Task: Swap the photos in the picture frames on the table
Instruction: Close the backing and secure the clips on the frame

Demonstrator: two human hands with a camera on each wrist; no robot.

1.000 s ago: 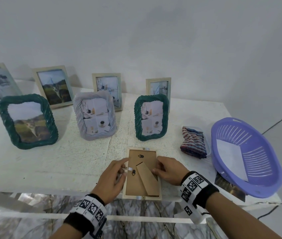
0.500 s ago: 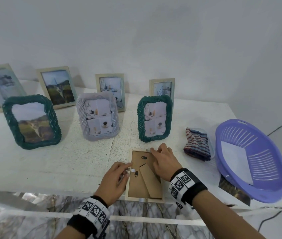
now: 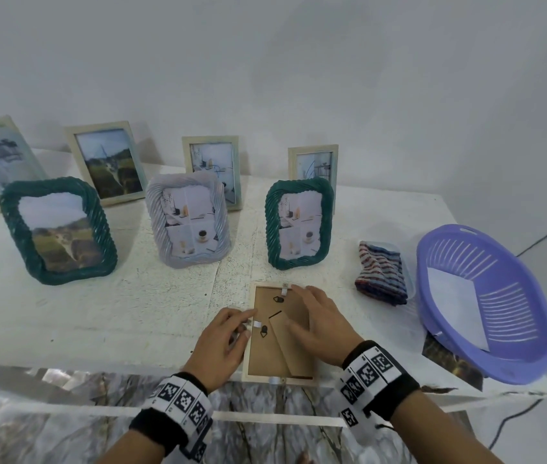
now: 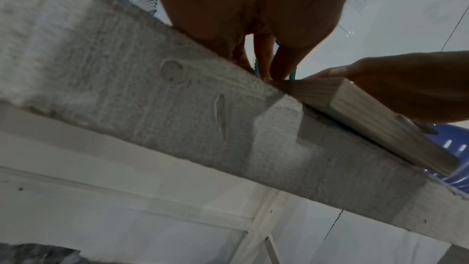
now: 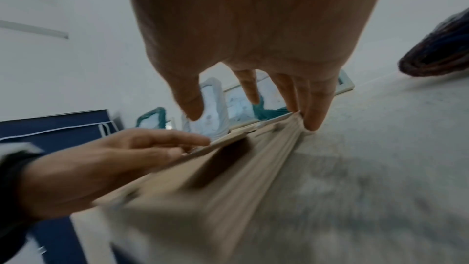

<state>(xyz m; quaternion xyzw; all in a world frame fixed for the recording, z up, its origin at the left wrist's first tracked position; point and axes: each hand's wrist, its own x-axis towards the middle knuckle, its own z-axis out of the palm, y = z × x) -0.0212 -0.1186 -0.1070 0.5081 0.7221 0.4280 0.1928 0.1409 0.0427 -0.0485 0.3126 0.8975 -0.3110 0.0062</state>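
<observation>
A light wooden frame (image 3: pixel 267 356) lies face down at the table's near edge, its brown back and folded stand showing. My left hand (image 3: pixel 232 333) sits at the frame's left rim, where thumb and index finger pinch at the small metal tab (image 3: pixel 257 324). My right hand (image 3: pixel 312 313) lies over the back with straight, spread fingers, the index tip beside the top tab (image 3: pixel 285 292). The right wrist view shows the frame (image 5: pixel 228 178) and my left hand (image 5: pixel 101 160) at its edge. Three rope-rimmed frames stand behind it: green (image 3: pixel 58 231), lavender (image 3: pixel 189 219), green (image 3: pixel 299 222).
Several pale wooden frames lean on the wall at the back, one of them (image 3: pixel 213 169) in the middle. A folded striped cloth (image 3: pixel 381 276) lies right of the frame. A purple basket (image 3: pixel 506 329) holding a white sheet stands at the far right, over a loose photo (image 3: pixel 449 360).
My right hand left the frame's right edge and moved up across the back, so its fingers now reach the top tab. The left hand stayed at the left tab.
</observation>
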